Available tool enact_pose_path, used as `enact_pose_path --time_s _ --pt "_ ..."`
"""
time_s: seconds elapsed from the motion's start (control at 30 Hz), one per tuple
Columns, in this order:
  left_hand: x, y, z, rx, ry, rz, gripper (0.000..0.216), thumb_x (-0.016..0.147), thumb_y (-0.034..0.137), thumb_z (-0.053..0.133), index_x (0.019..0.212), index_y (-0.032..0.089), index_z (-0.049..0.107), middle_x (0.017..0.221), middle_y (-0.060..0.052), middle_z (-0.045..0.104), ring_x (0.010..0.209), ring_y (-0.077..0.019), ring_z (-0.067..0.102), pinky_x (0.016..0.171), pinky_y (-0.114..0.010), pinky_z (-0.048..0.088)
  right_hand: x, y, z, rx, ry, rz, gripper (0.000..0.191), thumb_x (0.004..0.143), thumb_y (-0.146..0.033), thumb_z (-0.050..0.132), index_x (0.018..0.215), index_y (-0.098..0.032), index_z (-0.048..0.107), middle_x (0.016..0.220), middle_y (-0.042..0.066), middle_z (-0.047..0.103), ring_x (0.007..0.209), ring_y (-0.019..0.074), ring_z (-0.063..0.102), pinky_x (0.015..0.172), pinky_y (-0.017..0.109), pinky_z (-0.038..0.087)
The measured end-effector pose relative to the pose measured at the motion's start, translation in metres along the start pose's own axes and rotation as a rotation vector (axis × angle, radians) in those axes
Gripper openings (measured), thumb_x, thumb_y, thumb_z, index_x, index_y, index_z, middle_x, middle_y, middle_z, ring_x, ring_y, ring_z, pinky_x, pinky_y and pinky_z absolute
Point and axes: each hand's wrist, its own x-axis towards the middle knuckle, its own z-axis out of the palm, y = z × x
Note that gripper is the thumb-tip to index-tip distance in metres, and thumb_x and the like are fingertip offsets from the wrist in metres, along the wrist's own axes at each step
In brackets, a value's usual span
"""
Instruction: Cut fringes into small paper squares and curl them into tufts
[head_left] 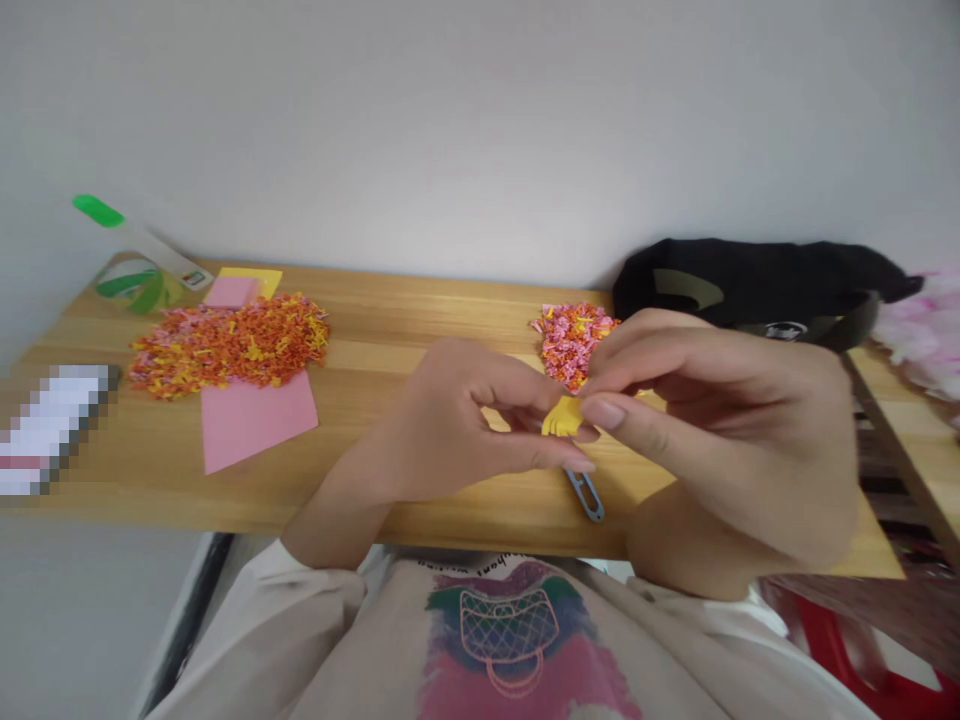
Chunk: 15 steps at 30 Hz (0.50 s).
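Observation:
Both hands meet over the front of the wooden table, right of the middle. Between them is a small yellow paper piece (562,416) with narrow strips along its lower left side. My right hand (735,430) pinches its upper right end between thumb and fingers. The thumb and fingers of my left hand (457,430) close around its left side. Below the fingertips lies a blue-grey slotted tool (585,492) with a small hole in its end; its upper part is hidden. Behind the hands sits a pile of pink and orange paper bits (574,335), partly covered by my right hand.
On the left of the table (420,300) is a larger orange and yellow heap (240,345), over a pink sheet (262,420). Near it are a pink pad (232,291), a green-and-white roll (139,283) and a blurred phone (56,425). A black bag (750,285) rests at back right.

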Motion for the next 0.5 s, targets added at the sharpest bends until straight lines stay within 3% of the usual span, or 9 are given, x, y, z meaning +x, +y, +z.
enact_pose_path --time_s 0.13,0.27,0.5 --pt "-0.0003 0.0019 -0.0019 -0.022 -0.031 -0.011 0.018 0.074 0.020 0.076 0.060 0.012 0.069 0.054 0.001 0.064 0.048 -0.0066 0.053 0.045 -0.016 0.039 -0.0008 -0.0008 0.0000 -0.004 -0.010 0.012 0.010 0.080 -0.015 0.072 0.072 -0.021 0.071 0.063 0.001 0.067 0.060 0.0149 0.057 0.050 0.030 0.043" --pt "-0.0002 0.0029 -0.0024 -0.018 -0.027 0.023 0.013 0.072 0.014 0.077 0.063 0.007 0.071 0.055 -0.001 0.067 0.048 -0.0050 0.053 0.044 -0.013 0.038 -0.0025 -0.0023 0.0016 0.009 0.003 0.036 0.009 0.079 -0.016 0.073 0.072 -0.021 0.071 0.064 0.001 0.067 0.060 0.0146 0.057 0.050 0.030 0.043" --pt "-0.0014 0.0002 -0.0009 -0.001 0.010 0.018 0.014 0.075 0.016 0.075 0.062 0.012 0.071 0.049 0.005 0.059 0.043 -0.0020 0.039 0.039 -0.014 0.029 -0.0017 -0.0053 0.0022 0.017 0.003 0.059 0.008 0.081 -0.021 0.073 0.072 -0.022 0.071 0.063 0.002 0.067 0.060 0.0151 0.057 0.051 0.030 0.043"
